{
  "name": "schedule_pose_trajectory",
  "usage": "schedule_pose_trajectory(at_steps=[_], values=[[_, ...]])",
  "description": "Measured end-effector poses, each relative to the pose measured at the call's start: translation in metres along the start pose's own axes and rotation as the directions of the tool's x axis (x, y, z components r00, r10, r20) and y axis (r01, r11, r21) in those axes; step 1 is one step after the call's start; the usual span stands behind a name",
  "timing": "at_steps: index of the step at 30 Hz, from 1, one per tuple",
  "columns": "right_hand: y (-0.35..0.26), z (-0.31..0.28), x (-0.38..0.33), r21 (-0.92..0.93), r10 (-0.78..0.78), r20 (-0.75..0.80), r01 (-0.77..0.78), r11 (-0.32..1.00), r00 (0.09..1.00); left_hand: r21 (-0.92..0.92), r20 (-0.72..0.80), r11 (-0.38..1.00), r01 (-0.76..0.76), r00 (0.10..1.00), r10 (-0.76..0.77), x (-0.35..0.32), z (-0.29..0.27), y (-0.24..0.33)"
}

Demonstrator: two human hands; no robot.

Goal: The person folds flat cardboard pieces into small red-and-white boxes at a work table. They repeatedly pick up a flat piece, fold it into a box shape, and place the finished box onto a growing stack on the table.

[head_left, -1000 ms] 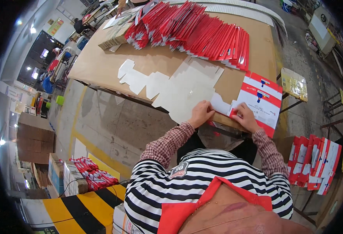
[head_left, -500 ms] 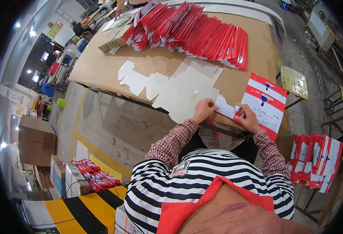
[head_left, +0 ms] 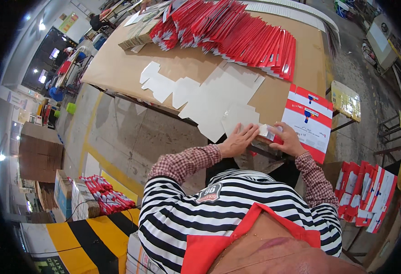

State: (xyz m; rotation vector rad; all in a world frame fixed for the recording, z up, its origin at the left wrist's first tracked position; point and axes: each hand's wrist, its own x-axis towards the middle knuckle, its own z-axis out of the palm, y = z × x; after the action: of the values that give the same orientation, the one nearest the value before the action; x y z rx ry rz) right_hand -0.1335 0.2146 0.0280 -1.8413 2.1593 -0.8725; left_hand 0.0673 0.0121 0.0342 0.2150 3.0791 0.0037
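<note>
At the table's near edge, a small red-and-white carton piece [head_left: 267,133] stands folded up between my hands. My right hand [head_left: 289,140] grips its right side, thumb and fingers closed on it. Fingers stretched out, my left hand [head_left: 238,141] lies with its fingertips against the piece's left side. White unfolded carton blanks [head_left: 218,98] spread over the table to the left of my hands, partly overlapping. Just right of my right hand lies a flat red-and-white printed carton blank [head_left: 306,122].
Across the far side of the table [head_left: 114,68] leans a long row of red-and-white folded cartons [head_left: 237,34]. More cartons [head_left: 364,194] are stacked low at the right. A stool [head_left: 345,98] stands beyond the table's right edge. Black-and-yellow striped surface [head_left: 91,239] at lower left.
The flat white flap between my hands is now folded up into a raised shape. My left hand has gone from a pinch to outstretched fingers and moved slightly toward me.
</note>
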Motion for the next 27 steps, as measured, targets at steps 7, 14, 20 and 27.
schedule_pose_trajectory(at_steps=[7,14,20,27], values=[[-0.001,0.0,-0.028,-0.047,-0.079,0.068,0.082,0.996,0.995,-0.16,-0.088,0.967,-0.199,0.978,0.187,-0.03,0.026,-0.049],[-0.007,-0.004,-0.002,0.174,0.037,-0.006,-0.036,0.984,0.999,-0.498,-0.255,0.866,-0.034,0.961,-0.109,-0.01,0.018,-0.033],[0.005,0.004,-0.009,0.185,-0.029,0.0,0.029,0.982,1.0,-0.768,-0.061,0.629,0.122,0.963,-0.262,-0.006,0.003,-0.054],[0.011,0.008,-0.023,0.199,-0.06,-0.035,0.066,0.978,0.998,-0.776,-0.44,0.543,0.321,0.34,-0.831,-0.011,0.036,0.017]])
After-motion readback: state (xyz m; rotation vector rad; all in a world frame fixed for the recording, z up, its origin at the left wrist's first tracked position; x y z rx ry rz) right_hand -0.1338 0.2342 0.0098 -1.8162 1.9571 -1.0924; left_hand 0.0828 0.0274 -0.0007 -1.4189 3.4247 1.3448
